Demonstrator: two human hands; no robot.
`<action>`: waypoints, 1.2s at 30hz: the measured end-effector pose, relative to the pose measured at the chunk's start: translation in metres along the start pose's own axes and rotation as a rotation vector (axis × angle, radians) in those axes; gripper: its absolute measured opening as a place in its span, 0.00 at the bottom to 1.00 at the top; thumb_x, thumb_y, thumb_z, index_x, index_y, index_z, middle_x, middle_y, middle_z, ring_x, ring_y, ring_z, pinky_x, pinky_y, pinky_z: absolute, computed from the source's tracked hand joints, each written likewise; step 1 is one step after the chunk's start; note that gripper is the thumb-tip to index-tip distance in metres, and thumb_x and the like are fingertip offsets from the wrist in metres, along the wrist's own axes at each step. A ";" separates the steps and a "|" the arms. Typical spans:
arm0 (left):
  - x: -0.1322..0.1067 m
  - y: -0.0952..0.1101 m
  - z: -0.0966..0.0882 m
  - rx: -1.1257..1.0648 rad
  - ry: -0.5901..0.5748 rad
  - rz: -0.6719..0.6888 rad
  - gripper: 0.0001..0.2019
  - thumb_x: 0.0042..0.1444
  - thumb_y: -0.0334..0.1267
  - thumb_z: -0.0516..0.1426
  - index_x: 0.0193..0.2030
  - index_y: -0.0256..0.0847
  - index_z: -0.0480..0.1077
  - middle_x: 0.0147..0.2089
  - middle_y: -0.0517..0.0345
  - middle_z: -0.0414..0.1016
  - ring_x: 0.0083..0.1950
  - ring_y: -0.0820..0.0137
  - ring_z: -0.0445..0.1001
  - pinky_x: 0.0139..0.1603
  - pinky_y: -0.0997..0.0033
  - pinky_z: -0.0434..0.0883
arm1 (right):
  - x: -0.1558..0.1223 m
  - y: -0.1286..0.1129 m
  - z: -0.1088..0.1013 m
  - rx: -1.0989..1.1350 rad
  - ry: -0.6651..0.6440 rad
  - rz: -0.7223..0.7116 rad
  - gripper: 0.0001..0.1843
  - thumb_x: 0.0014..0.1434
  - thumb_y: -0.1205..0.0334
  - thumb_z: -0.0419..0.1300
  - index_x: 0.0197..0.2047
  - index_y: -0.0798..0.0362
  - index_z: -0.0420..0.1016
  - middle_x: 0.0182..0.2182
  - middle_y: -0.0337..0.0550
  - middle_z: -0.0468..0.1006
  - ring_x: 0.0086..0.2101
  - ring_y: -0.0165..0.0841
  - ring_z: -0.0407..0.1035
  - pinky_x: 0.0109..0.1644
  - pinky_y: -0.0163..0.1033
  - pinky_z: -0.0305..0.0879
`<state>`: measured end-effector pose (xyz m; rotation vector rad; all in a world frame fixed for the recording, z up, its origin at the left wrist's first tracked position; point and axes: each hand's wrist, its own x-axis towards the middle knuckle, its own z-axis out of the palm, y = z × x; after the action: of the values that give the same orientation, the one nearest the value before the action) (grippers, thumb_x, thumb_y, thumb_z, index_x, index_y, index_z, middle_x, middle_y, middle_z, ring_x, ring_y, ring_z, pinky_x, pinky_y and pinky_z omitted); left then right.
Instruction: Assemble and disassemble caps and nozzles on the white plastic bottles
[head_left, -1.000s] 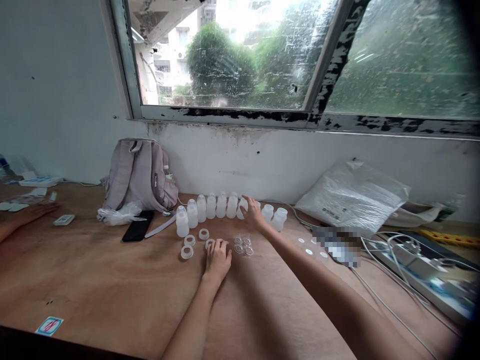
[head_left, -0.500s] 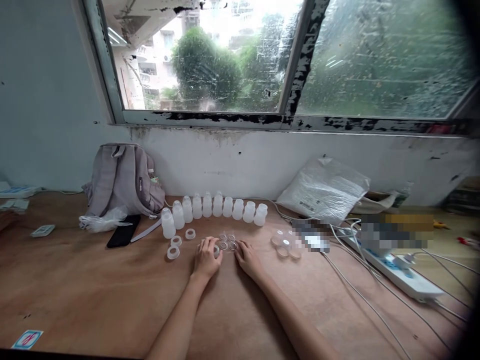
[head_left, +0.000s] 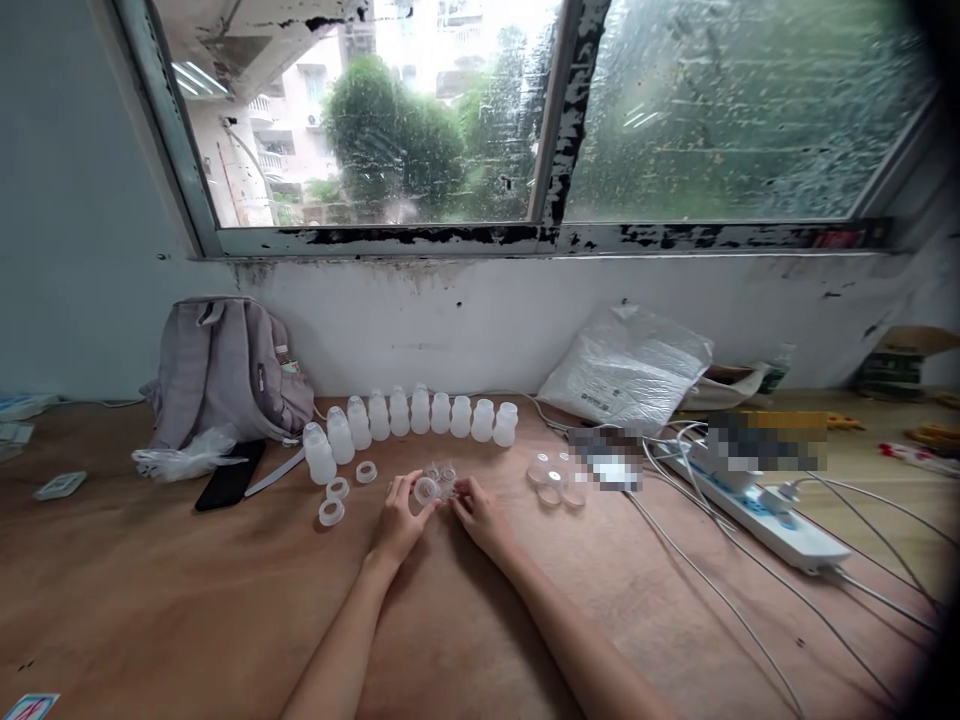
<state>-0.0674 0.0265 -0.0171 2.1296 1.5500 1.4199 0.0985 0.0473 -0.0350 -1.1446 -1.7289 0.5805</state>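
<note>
My left hand is closed on a translucent ring collar, tilted up at its fingertips. Beside it, the fingers of my right hand pinch a small clear bottle nipple, partly hidden by the fingertips. More clear nipples stand on the table just behind the hands. To the left lie three loose ring collars. A curved row of frosted baby bottles stands beyond; those on the left carry clear tops, while several on the right have open necks.
Clear round caps lie to the right, near a blurred device with cables. A white power strip sits further right. At the back are a grey backpack and a plastic bag. A black phone lies at left.
The view has shifted a little, moving the scene left. My left hand has raised and turned the ring collar toward my right hand, whose fingers have closed in on a nipple.
</note>
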 end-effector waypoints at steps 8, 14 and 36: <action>0.000 0.009 -0.005 -0.033 -0.039 0.108 0.16 0.50 0.40 0.56 0.46 0.42 0.63 0.42 0.54 0.68 0.45 0.66 0.67 0.47 0.63 0.66 | -0.006 -0.017 0.006 0.062 -0.063 -0.045 0.09 0.49 0.67 0.53 0.36 0.51 0.66 0.31 0.41 0.73 0.32 0.31 0.68 0.36 0.35 0.64; -0.001 0.008 -0.003 -0.006 -0.083 0.115 0.18 0.49 0.40 0.56 0.48 0.43 0.62 0.42 0.54 0.69 0.44 0.65 0.67 0.46 0.62 0.66 | -0.005 -0.029 0.004 0.383 -0.073 0.058 0.09 0.47 0.66 0.57 0.35 0.52 0.67 0.33 0.42 0.74 0.34 0.33 0.69 0.39 0.39 0.67; -0.003 0.024 -0.002 -0.526 -0.328 -0.200 0.23 0.51 0.45 0.54 0.52 0.41 0.55 0.30 0.59 0.74 0.31 0.70 0.73 0.34 0.71 0.69 | -0.002 -0.026 0.005 0.694 -0.118 0.376 0.14 0.41 0.62 0.62 0.34 0.54 0.68 0.22 0.36 0.70 0.22 0.26 0.63 0.23 0.31 0.60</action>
<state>-0.0533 0.0123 -0.0039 1.7302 1.0829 1.1726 0.0834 0.0343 -0.0178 -0.9303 -1.2341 1.3752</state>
